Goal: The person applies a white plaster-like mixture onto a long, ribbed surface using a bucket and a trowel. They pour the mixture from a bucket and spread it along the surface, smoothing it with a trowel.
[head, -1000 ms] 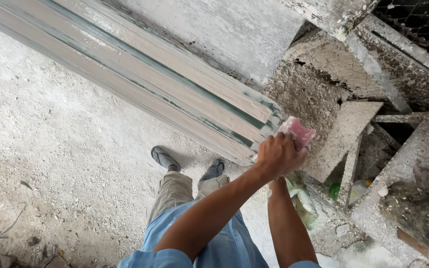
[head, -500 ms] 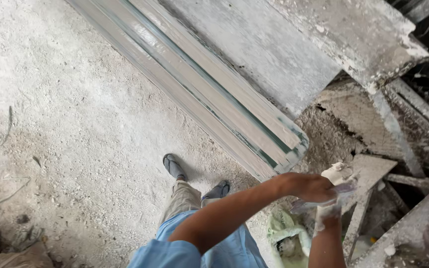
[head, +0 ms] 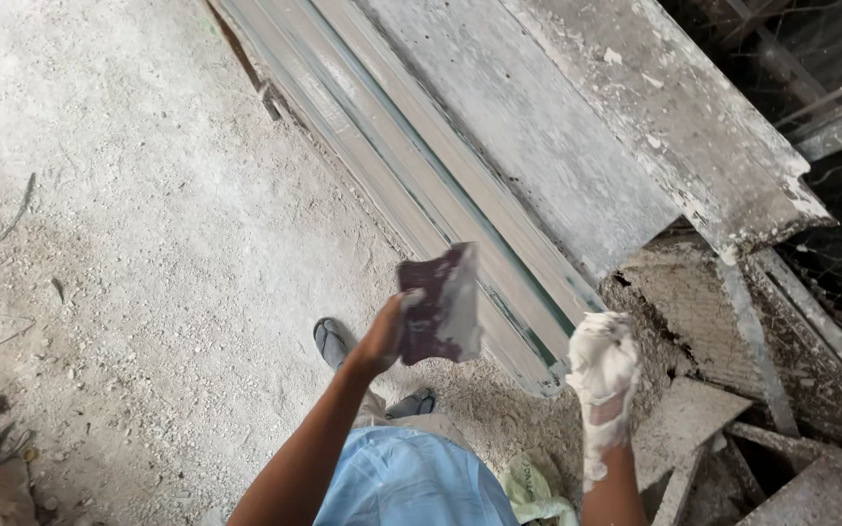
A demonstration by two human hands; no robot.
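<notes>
Dark maroon and flat, the thin plastic scraper card (head: 438, 319) sits in your left hand (head: 385, 336), held up in the air above the dusty floor. Your fingers are closed on its left edge, so most of the card sticks out to the right, with pale paste smeared on its face. It looks light and a little bendy — it should flex if you press hard. The paste may make it slippery, so a pinch on the clean edge near your thumb looks like the best hold.

Your right hand (head: 603, 368) is just beside the card, a bit lower. It is thick with white paste all over. The fingers look curled in, but I cannot tell if they hold anything.

Behind both hands lies a stack of long grey-green metal strips (head: 411, 185), running away from you across the rough concrete floor (head: 129, 244). Next to the strips rests a wide, paste-splashed wooden plank (head: 635, 127). Broken grey slabs (head: 694, 429) are piled to the right. Below, you can see your dark sandals (head: 331, 341) and blue shirt (head: 411, 482) — and a crumpled greenish bag (head: 535, 484) near your feet.
</notes>
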